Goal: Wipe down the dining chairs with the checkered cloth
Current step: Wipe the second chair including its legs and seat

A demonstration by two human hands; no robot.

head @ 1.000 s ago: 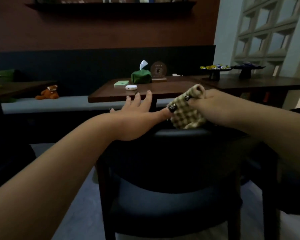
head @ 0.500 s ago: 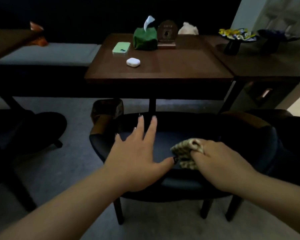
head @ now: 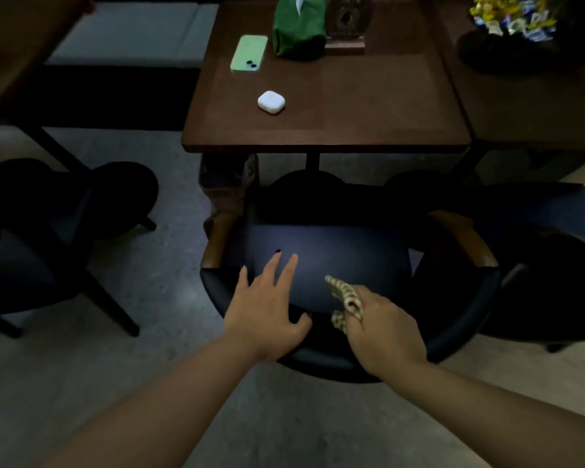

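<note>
Right hand [head: 382, 327] pinches bunched checkered cloth [head: 345, 298] over chair [head: 335, 261] seat's near edge; left hand [head: 267, 309] spread flat. Cloth: soft, light, limp; grip bunched.

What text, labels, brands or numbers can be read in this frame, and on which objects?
None can be read.
Round wooden plaque on the table: dark markings, too blurred to read.
Green phone: no legible logo.
White earbud case: no visible marking.
Green tissue cover: plain.
Checkered cloth in the right hand: pattern only.
</note>
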